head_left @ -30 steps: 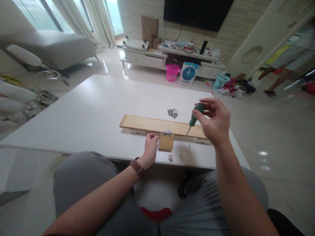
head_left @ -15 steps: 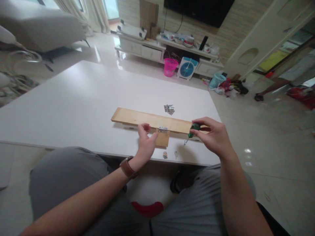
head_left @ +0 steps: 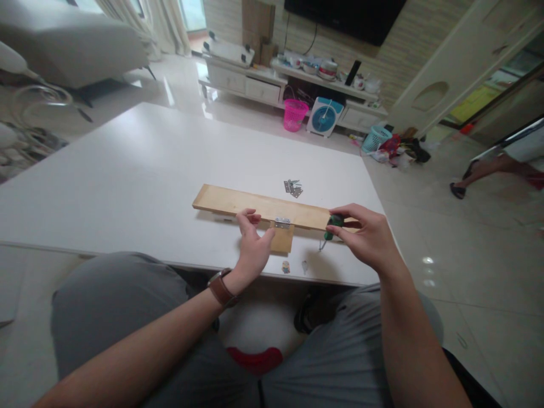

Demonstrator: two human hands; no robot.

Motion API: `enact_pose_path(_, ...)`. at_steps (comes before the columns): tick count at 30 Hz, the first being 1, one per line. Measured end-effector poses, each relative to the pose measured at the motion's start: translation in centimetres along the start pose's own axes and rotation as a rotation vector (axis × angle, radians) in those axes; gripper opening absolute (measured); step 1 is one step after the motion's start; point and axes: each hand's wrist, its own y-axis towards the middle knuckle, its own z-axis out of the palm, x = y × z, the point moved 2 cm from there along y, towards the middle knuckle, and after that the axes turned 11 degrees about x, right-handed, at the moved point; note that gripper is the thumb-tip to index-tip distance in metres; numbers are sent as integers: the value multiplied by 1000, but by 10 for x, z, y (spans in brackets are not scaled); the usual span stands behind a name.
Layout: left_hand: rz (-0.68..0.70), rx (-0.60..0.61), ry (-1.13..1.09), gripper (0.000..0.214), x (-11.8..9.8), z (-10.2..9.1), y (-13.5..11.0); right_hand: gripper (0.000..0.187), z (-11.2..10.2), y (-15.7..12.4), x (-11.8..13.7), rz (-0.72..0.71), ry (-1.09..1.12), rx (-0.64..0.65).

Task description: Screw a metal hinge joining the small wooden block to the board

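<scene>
In my right hand is a screwdriver with a green and black handle, pinched between thumb and fingers. Its shaft points down and left, and a small screw appears at its tip, above or on the tabletop. A long wooden board lies across the table, raised a little along its near side. A silver hinge joins it to a small wooden piece that extends toward me. My left hand is open beside them, fingertips at the board's near edge, thumb at the small piece's left side.
Beyond the board, several metal hinges and screws lie in a heap on the white table. A cartoon-figure sticker or charm and a small key-like item rest near the front edge. A person's leg shows far right.
My hands and the screwdriver have barely moved. At the far right, the other person has shifted position. The view has tilted very slightly.
</scene>
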Motion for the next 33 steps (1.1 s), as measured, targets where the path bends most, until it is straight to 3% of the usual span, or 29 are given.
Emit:
enact_pose_path(6,47,35,13,54,-6,1,-3,24,-3,-2,2,-1,-8,-20)
enact_pose_path(13,157,169,86,35,-19,1,-7,24,-9,-6,6,-13,10,-93)
enact_pose_path(18,105,368,47,17,-28,5,-8,25,-13,-9,8,-19,21,-157)
enact_pose_path(25,-46,669,6,25,-21,12,-19,32,-18,-16,12,-37,126,-322)
enact_pose_path(33,-28,758,26,41,-5,16,-25,33,-20,-19,19,-80,206,-447)
